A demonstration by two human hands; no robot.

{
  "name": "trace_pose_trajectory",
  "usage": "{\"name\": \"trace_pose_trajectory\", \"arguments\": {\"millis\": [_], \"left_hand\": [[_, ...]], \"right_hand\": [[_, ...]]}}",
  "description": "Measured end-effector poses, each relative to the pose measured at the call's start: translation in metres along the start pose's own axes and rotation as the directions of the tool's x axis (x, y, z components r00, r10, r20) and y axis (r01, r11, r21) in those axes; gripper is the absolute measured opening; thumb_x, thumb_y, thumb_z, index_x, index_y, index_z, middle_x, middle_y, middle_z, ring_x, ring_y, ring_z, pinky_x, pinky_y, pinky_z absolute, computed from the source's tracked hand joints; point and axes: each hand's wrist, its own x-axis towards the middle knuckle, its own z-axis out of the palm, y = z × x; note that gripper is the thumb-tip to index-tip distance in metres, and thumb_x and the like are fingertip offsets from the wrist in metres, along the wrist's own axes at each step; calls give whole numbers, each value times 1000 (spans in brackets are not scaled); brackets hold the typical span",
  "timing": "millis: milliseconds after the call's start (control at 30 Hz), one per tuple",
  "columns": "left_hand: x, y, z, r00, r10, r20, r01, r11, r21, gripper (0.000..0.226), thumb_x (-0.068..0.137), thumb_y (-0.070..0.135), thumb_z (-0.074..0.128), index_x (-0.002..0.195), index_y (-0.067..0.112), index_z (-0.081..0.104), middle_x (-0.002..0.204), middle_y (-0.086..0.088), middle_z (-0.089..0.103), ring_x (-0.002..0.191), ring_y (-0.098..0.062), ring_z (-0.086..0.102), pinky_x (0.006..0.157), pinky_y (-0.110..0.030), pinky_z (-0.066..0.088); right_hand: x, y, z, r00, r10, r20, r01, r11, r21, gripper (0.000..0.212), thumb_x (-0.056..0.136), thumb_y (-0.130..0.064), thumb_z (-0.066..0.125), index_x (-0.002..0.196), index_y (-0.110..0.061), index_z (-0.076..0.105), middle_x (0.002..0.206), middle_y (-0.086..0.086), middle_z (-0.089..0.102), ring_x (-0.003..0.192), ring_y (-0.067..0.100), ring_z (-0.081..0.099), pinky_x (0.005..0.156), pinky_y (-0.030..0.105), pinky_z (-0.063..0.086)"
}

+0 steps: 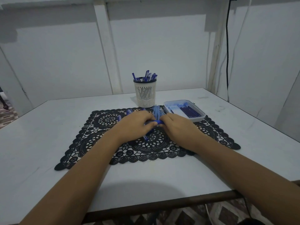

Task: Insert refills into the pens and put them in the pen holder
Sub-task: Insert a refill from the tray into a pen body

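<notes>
Both hands meet over the middle of a black lace mat (97, 143) that lies on a white table (48, 127). The left hand (134, 124) and the right hand (177, 127) each have their fingers curled round an end of one blue pen (155, 122), which lies roughly level between them just above the mat. How the fingertips sit on it cannot be made out, as the backs of the hands hide them. Just behind the hands a small heap of light blue pen barrels (157, 111) lies on the mat, and a further blue piece (145, 137) pokes out from under the left hand. At the far edge of the mat stands a white slotted pen holder (145, 95), upright, with several blue pens (149, 76) sticking out of its top. To the right of the holder, with its near corner on the mat, sits a shallow white tray (199, 118) holding dark blue refills (189, 111) laid side by side. A black cable (227, 46) hangs down the wall behind the table's right side.
</notes>
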Motion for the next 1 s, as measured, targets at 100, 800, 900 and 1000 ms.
{"name": "trace_pose_trajectory", "arguments": {"millis": [100, 800, 900, 1000], "left_hand": [[-1, 2, -2, 999, 26, 25, -26, 1000, 14, 25, 93, 31, 48, 101, 14, 65, 87, 5, 58, 79, -9, 49, 75, -30, 42], [-3, -14, -3, 993, -110, -43, 111, 993, 34, 26, 94, 28, 48, 108, 12, 63, 96, -1, 58, 82, -11, 46, 72, -23, 33], [-3, -14, -2, 991, -122, -59, 123, 992, 22, 26, 94, 28, 48, 108, 12, 63, 97, -1, 59, 82, -11, 47, 74, -24, 34], [-3, -15, -2, 990, -127, -55, 128, 992, 20, 25, 94, 29, 48, 108, 13, 63, 98, -1, 60, 82, -11, 48, 73, -23, 34]], "right_hand": [[-1, -1, -3, 999, -33, 27, 32, 999, 4, 39, 91, -36, 29, 84, -6, 54, 68, 9, 57, 52, 26, 51, 47, 28, 27], [-7, 21, -5, 963, 235, 131, -249, 964, 97, 28, 93, -7, 41, 119, -2, 50, 113, 12, 43, 82, 23, 49, 72, 24, 35], [-6, 19, -4, 968, 190, 164, -206, 975, 87, 33, 92, -6, 44, 125, -6, 51, 113, 12, 48, 95, 26, 50, 79, 27, 37], [-6, 16, -4, 970, 139, 201, -138, 990, -20, 31, 92, -22, 49, 123, -16, 49, 115, 4, 56, 106, 21, 46, 80, 28, 34]]}}
